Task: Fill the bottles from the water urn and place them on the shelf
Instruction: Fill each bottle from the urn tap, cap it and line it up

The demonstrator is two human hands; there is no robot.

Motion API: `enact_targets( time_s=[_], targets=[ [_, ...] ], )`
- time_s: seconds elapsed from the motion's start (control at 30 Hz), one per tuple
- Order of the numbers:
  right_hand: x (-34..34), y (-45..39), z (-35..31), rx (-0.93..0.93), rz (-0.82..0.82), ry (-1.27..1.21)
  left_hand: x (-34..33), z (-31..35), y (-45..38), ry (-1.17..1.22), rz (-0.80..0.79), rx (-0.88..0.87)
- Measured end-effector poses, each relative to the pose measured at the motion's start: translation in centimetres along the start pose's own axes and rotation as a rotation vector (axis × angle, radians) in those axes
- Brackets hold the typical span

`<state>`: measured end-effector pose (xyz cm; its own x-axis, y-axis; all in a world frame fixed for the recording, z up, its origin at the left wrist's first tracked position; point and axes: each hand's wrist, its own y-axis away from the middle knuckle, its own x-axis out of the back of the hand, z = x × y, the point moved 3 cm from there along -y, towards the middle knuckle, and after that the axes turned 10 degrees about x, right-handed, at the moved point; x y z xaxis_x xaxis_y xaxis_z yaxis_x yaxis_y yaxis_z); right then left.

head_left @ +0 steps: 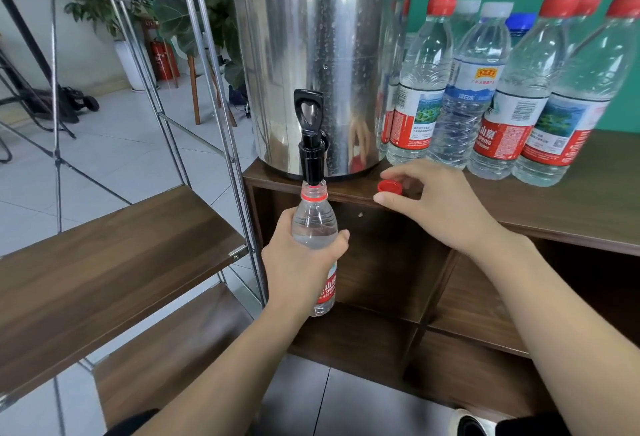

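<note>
A person's two bare arms reach forward toward a tall steel water urn (322,55) that stands on the top of a dark wooden cabinet (554,207). The left hand (298,262) is wrapped around the middle of a clear plastic bottle (314,224) with a red label, fingers and thumb curled round it. The bottle is upright, uncapped, and its mouth sits right under the urn's black tap (311,138), touching or nearly touching the spout. Water shows inside it up to about the shoulder. The right hand (433,200) rests on the cabinet top just right of the tap, its fingers loosely curled over a red cap (389,186); whether it actually pinches the cap is hard to tell. Behind that hand, a row of capped bottles (502,89) stands on the cabinet beside the urn. To the left is a metal-framed shelf (114,255) with wooden boards.
</note>
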<state>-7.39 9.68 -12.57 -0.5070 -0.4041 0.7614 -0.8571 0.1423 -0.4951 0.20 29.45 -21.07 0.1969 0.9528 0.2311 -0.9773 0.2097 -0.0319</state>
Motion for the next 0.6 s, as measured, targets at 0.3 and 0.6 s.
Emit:
enact_targets(
  time_s=[0.3, 0.6],
  targets=[
    [-0.9, 0.7, -4.5, 0.156, -0.040, -0.195, 1.0, -0.2, 1.3, 0.024, -0.016, -0.029],
    [0.1, 0.8, -6.5, 0.185, -0.154, -0.452, 1.5, 0.2, 3.9, -0.074, -0.083, -0.135]
  ],
)
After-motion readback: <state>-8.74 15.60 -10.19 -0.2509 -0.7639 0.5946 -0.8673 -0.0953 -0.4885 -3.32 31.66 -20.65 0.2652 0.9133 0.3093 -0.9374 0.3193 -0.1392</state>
